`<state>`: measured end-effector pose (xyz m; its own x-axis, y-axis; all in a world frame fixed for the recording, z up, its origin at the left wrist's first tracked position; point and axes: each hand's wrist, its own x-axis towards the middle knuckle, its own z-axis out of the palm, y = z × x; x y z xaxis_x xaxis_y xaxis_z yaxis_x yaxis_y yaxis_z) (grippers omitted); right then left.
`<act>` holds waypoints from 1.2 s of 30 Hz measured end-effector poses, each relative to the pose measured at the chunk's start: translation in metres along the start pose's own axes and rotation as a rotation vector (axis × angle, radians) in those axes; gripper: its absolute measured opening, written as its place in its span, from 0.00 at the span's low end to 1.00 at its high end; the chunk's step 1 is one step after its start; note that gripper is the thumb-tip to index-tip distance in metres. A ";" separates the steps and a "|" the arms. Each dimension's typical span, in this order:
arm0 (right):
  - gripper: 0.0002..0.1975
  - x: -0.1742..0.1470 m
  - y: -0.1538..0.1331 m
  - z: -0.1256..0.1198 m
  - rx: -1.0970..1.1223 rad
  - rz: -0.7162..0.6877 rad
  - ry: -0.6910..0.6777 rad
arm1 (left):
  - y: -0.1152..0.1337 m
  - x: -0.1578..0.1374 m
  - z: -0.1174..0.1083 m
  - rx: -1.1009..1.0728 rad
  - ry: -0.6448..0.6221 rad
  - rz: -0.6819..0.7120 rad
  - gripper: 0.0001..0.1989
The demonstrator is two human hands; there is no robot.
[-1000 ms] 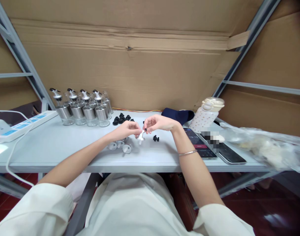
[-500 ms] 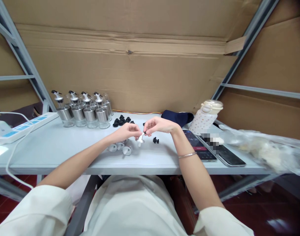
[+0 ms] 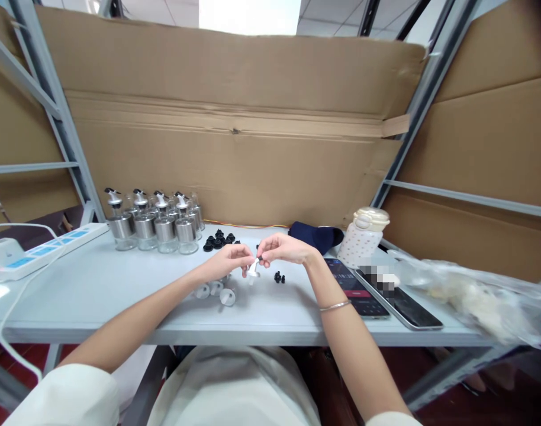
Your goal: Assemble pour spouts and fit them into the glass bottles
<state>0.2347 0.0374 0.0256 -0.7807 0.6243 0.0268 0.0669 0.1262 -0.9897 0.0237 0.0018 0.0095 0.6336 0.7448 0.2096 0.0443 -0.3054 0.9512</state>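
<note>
My left hand [image 3: 226,261] pinches a silvery-white pourer spout [image 3: 253,272] above the table, its round base hanging downward. From the other side, my right hand [image 3: 285,248] has its fingertips closed on a small black cap [image 3: 260,258] at the spout's narrow tip. Whether the cap is seated on the tip, I cannot tell. Below my left wrist lie several more pourer spouts [image 3: 227,297], partly hidden by the forearm. A few small black caps [image 3: 278,277] rest on the table just right of the held spout. Behind my left hand is a cluster of black stoppers [image 3: 218,240].
Glass oil bottles [image 3: 166,231] with steel bands stand at the back left, beside a power strip [image 3: 52,248]. To the right are a dark blue cloth item [image 3: 317,238], a dotted bottle [image 3: 360,239], two phones [image 3: 412,302] and a clear plastic bag [image 3: 470,296].
My view has tilted upward, so the table sits lower and the ceiling shows. Both hands stay together at the spout and cap, with little visible difference in their grip.
</note>
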 end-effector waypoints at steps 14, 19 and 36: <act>0.18 0.004 0.007 0.002 0.126 0.009 -0.078 | -0.004 0.001 0.003 -0.087 -0.021 0.020 0.20; 0.17 0.007 0.012 0.000 0.127 0.024 -0.083 | -0.006 0.000 0.004 -0.098 -0.027 0.011 0.22; 0.18 0.011 0.011 0.003 0.090 0.031 0.020 | -0.011 0.000 -0.001 0.015 0.064 0.047 0.19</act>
<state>0.2252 0.0436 0.0142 -0.7663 0.6425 -0.0020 0.0338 0.0372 -0.9987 0.0222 0.0056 -0.0006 0.5849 0.7653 0.2689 0.0270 -0.3497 0.9365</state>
